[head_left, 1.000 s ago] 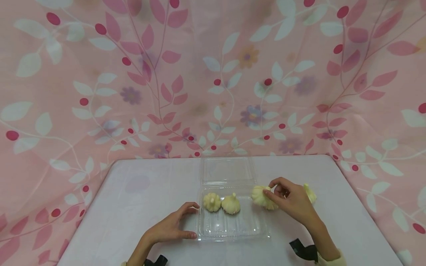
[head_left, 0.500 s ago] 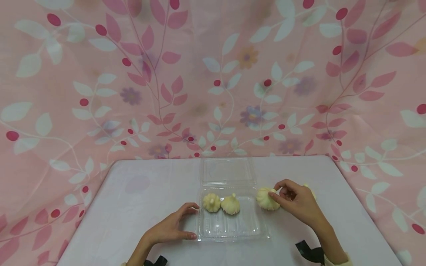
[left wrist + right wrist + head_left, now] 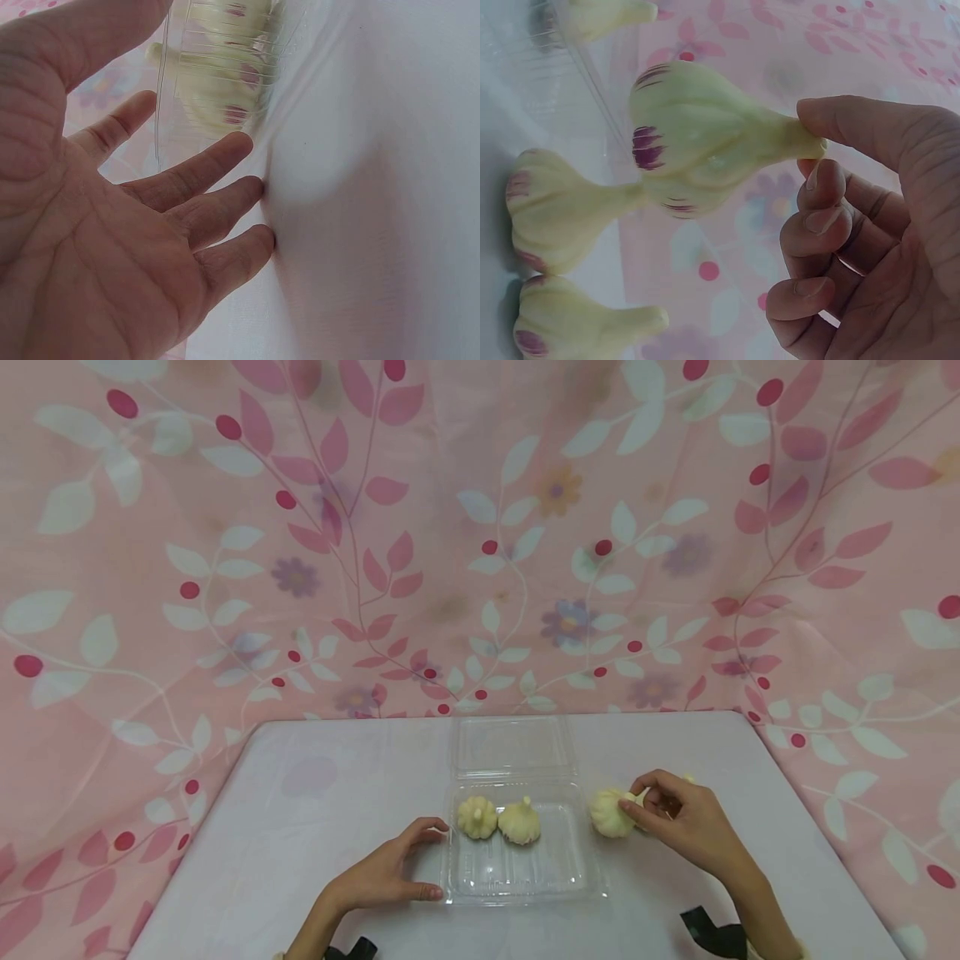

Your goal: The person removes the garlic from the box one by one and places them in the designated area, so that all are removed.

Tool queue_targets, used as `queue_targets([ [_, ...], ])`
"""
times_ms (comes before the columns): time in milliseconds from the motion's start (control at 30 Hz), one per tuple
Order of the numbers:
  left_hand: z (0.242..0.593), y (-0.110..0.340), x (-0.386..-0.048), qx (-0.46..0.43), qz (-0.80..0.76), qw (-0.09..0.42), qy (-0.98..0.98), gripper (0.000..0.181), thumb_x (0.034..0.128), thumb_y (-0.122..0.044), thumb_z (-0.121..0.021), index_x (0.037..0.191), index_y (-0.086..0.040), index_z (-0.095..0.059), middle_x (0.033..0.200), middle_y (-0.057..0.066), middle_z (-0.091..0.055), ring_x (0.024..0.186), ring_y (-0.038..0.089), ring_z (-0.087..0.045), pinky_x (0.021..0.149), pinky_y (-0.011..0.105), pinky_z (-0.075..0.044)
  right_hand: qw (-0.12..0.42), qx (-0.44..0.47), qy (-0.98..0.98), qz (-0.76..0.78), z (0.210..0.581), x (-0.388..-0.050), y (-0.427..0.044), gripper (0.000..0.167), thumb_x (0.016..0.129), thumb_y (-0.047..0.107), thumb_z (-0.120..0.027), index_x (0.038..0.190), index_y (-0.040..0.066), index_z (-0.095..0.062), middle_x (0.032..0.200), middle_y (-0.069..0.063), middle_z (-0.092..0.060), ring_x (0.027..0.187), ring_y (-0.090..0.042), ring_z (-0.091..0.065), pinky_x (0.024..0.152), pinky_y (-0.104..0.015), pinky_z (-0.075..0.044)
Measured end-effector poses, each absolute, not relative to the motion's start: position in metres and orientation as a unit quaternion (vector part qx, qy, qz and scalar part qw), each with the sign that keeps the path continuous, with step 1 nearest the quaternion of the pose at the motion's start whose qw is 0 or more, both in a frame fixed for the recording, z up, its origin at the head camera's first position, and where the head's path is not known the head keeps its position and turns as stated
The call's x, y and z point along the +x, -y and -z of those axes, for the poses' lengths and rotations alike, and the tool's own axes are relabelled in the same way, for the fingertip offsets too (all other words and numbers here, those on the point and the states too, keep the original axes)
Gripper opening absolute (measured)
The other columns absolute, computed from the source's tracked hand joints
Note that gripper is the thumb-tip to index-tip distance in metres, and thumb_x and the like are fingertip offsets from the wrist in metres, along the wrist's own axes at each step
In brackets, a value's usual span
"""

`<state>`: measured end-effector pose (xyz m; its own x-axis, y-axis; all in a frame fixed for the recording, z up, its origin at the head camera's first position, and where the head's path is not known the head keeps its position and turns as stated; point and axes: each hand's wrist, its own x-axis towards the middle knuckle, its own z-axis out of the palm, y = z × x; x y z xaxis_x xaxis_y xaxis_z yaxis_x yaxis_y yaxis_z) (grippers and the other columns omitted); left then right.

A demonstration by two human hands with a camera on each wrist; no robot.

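Note:
A clear plastic clamshell box [image 3: 525, 889] lies with its lid [image 3: 513, 747] folded back. Inside it two garlic bulbs, one at the left [image 3: 477, 817] and one near the middle [image 3: 520, 821], sit side by side. My right hand [image 3: 690, 822] pinches another garlic bulb [image 3: 705, 139] by its stem between thumb and fingertips, just right of the box. Two more bulbs, an upper one [image 3: 559, 214] and a lower one [image 3: 570, 322], show below it in the right wrist view. My left hand [image 3: 382, 872] is spread beside the box, its fingertips at the left edge.
A white table [image 3: 337, 777] carries everything. A pink floral cloth [image 3: 480, 527] hangs behind it. Dark wrist mounts show near both forearms. The hand partly hides the bulbs on the table at the right in the head view.
My right hand has moved to the right with the garlic bulb, from over the box's right edge to beside it. The left hand has stayed in place.

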<state>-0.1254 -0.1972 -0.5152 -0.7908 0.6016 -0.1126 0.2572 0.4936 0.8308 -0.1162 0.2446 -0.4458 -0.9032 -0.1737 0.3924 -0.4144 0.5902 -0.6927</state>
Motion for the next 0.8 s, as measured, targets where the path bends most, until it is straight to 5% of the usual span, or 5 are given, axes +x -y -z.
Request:
queue_targets([
  [800, 0.513, 0.197, -0.124, 0.251, -0.436, 0.201, -0.841, 0.083, 0.077, -0.043, -0.084, 0.143, -0.023, -0.037, 0.138, 0.001, -0.054, 0.133, 0.026, -0.046, 0.107, 0.061, -0.029, 0.104, 0.168, 0.883, -0.425, 0.461, -0.111, -0.26, 0.023, 0.08, 0.016, -0.084, 0.093, 0.022, -0.064, 0.064, 0.01, -0.05, 0.054, -0.007, -0.047, 0.045, -0.023, -0.04],
])
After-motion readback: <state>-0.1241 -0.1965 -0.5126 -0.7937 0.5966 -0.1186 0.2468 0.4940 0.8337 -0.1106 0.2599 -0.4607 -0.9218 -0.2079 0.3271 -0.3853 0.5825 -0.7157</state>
